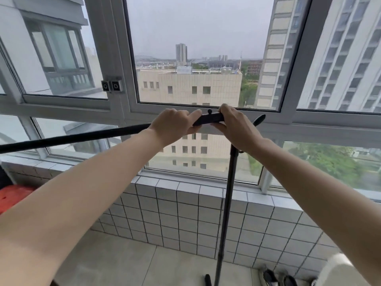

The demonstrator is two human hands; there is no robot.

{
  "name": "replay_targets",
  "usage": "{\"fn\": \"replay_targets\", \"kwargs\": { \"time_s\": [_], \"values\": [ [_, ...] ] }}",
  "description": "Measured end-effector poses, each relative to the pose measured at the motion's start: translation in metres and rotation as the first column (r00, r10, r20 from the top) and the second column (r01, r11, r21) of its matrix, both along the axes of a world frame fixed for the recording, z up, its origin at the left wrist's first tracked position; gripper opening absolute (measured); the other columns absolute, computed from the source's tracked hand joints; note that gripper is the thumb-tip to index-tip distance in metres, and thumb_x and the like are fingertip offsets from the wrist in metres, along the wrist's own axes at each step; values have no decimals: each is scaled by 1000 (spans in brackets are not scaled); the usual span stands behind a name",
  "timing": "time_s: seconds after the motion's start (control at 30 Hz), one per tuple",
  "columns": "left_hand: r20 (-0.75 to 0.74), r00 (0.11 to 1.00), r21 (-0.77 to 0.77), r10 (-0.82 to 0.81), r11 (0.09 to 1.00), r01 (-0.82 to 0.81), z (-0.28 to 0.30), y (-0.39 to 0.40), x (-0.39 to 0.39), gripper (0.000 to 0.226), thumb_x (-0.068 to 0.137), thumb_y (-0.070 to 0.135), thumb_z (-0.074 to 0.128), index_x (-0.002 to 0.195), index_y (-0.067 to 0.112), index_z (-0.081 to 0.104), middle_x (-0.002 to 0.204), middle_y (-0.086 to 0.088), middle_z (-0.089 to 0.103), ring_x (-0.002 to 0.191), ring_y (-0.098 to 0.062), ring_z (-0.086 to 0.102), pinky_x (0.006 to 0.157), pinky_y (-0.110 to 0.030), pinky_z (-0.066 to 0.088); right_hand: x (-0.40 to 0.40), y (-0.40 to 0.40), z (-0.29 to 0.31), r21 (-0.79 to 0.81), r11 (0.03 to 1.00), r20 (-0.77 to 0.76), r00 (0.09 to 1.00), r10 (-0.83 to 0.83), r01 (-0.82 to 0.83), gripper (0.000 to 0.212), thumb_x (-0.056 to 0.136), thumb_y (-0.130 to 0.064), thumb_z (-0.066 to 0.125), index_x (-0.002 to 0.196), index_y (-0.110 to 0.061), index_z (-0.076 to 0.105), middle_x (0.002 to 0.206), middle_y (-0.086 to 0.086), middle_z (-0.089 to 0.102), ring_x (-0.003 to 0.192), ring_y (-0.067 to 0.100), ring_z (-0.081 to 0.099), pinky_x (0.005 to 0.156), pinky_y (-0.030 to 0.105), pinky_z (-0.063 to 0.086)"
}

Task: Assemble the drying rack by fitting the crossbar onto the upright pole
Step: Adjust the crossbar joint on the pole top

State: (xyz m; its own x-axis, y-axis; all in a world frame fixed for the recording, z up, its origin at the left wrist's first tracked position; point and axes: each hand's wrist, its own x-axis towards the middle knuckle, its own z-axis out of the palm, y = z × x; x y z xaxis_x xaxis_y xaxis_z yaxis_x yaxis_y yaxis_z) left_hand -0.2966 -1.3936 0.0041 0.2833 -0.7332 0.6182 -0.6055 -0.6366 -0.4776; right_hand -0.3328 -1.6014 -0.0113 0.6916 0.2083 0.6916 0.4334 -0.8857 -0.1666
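seating the crossbar on the upright pole

the crossbar (82,135) is a long black bar held roughly level in front of the window, above the tiled sill. its centre fitting, with a small knob (209,110) on top, sits between the two hands. its left length runs out to the left edge of the view and its short right end (259,119) shows past the right hand. the upright pole (227,201) rises from the floor near the low tiled wall, and its top goes out of sight under the right hand, directly below the fitting. whether the fitting is already seated on the pole top cannot be told, as the hand hides the joint.

the left hand (172,125) is clamped around the bar just left of the fitting, fingers curled over the top. the right hand (235,126) is closed on the right side of the fitting, thumb underneath.

procedure, as judged from this position:
- keep the bar level; the long left length will tend to pull that side down.
- line the socket up squarely over the pole top before pressing.
- press straight down with both hands, not at an angle.
- keep the pole vertical; its base (208,280) shows only partly at the bottom edge, so its footing cannot be checked.
- the knob probably locks the joint; tighten it only after full seating.
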Motion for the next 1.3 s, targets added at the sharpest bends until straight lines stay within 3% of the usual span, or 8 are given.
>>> {"fn": "replay_targets", "kwargs": {
  "time_s": [0.23,0.43,0.73,0.87,1.03,1.3],
  "values": [
    [-50,999,-22,18,1000,-20,-5,-117,23,37,95,35,53,117,5,57,64,-14,68,48,-32,63,44,-38,51,27,-116,-4,-42,999,-11,1000,2,-3,23,92,-24,59,89,-8,43,78,8,53,60,28,51,54,46,48],
    [-198,979,-37,54,997,-63,-2,-195,36,34,96,36,49,116,8,53,77,-16,70,64,-36,66,55,-40,52,44,-191,-3,-54,998,-42,999,17,-19,25,91,-21,62,84,-16,39,74,4,52,56,20,48,52,25,34],
    [-214,973,-4,89,996,-92,-2,-266,51,31,97,32,49,112,5,54,75,-17,66,61,-33,61,54,-39,45,60,-254,-3,-49,996,-97,993,-74,70,24,91,-23,62,93,-4,48,86,16,58,68,31,55,62,43,50],
    [-145,983,-20,114,993,-118,-2,-273,60,30,97,33,48,107,6,55,68,-11,64,50,-25,46,49,-34,39,68,-258,0,-36,996,-86,993,-84,81,23,90,-24,62,91,-6,48,85,14,58,68,31,57,62,44,51],
    [-126,980,-57,153,985,-161,-3,-282,58,31,95,38,51,105,9,55,60,-4,49,48,-24,45,48,-32,38,71,-265,4,-38,993,-122,985,-120,116,23,89,-23,63,86,-4,52,78,12,61,66,29,58,62,44,52],
    [-188,966,-92,180,976,-200,-6,-280,41,39,91,48,52,104,11,50,63,-5,61,49,-25,51,50,-31,44,59,-262,14,-102,965,-242,935,-261,243,11,86,-7,55,76,-6,59,67,14,61,59,33,61,57,46,56]
  ]
}}
